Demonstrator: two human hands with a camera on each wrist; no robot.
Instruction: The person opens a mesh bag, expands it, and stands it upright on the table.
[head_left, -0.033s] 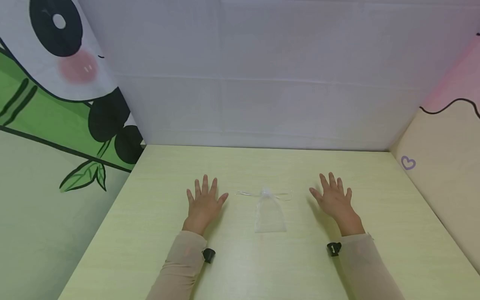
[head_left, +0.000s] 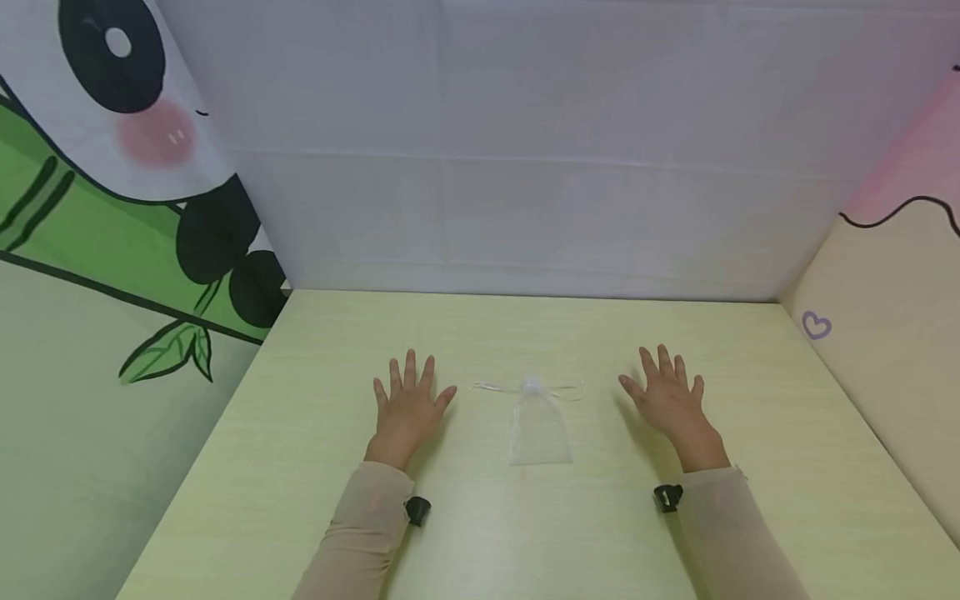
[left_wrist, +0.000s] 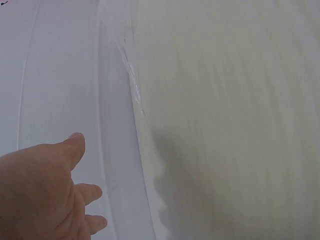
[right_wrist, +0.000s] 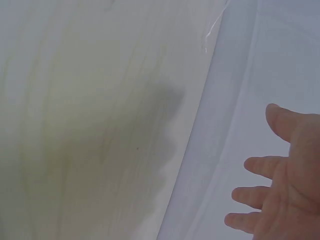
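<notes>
Left hand (head_left: 408,417): fingers splayed, holding nothing
Right hand (head_left: 669,404): same deal
Sheer bag (head_left: 541,435): lower middle, looks flimsy, light pinch probably best

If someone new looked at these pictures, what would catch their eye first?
Probably the big black cartoon eye on the side wall, at the head view's upper left. Then the person's left grip and right grip, bare hands with fingers spread, one on each side over the pale table. Between them lies a sheer white drawstring bag, its cords stretched out sideways.
</notes>
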